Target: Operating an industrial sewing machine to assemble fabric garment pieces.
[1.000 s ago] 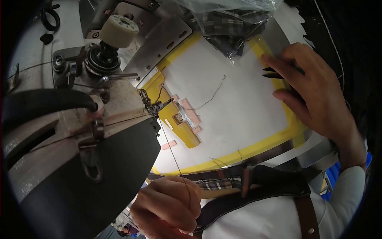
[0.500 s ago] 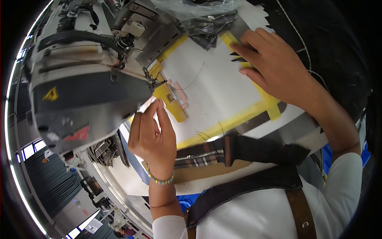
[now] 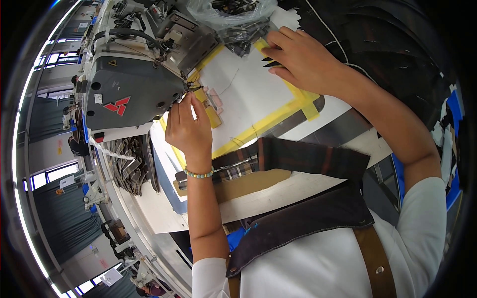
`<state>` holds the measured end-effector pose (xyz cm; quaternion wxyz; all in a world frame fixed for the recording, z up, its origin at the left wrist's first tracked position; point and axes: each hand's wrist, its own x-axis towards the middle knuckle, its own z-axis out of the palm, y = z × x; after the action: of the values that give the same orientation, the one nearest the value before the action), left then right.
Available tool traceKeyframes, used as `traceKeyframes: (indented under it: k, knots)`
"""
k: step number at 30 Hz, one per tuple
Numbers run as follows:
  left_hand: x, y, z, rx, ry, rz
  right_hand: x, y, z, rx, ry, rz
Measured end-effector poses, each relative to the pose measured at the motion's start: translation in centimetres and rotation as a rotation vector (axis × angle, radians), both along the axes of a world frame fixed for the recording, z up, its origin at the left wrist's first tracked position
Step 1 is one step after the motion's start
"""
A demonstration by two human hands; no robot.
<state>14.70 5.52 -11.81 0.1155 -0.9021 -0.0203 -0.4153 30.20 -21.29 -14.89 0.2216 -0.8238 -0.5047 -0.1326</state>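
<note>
At the needle end of a grey sewing machine [image 3: 134,94], my left hand [image 3: 190,130] is raised with thumb and fingertips pinched together. Whatever lies in that pinch is too small to make out. Just beyond the fingertips are a yellow plate [image 3: 212,115] and a pink piece [image 3: 217,101]. My right hand [image 3: 305,60] holds small thread snips [image 3: 271,63], their dark blades pointing left over the yellow-taped white work surface [image 3: 248,94]. A loose thread [image 3: 233,79] curls across this surface. Nearer me lies a dark plaid strip with a zipper [image 3: 241,170], apart from both hands.
A clear plastic bag [image 3: 233,17] with dark pieces sits at the back. Dark cloth [image 3: 377,37] covers the right side, a pale cord [image 3: 330,32] across it. Stacked plaid pieces [image 3: 128,169] lie left, below the machine head. Brown card [image 3: 278,180] is under the zipper strip.
The view has shifted, so the machine head shows more fully. My left hand stays pinched by the needle area, and my right hand still holds the snips near the taped edge.
</note>
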Motion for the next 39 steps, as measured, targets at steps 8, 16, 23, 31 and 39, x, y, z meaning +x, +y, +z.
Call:
traceKeyframes:
  k: [8,16,23,31,39]
  knots:
    - [0.3,1.2,-0.3,0.057,-0.033,-0.05,0.1,0.1,0.0,0.008,-0.022,-0.019]
    - [0.1,0.9,-1.1,-0.016,0.039,-0.042,0.3,0.0,0.1,-0.026,0.013,0.003]
    - [0.0,0.6,-1.0,-0.127,0.024,0.017,0.3,0.0,0.0,-0.031,0.0,0.0]
    - [-0.5,-0.1,-0.5,-0.427,0.027,0.044,0.0,0.3,0.9,0.068,-0.131,0.012]
    - [-1.1,-2.1,0.7,-0.71,0.113,0.015,-2.6,7.5,4.9,0.122,0.041,0.243]
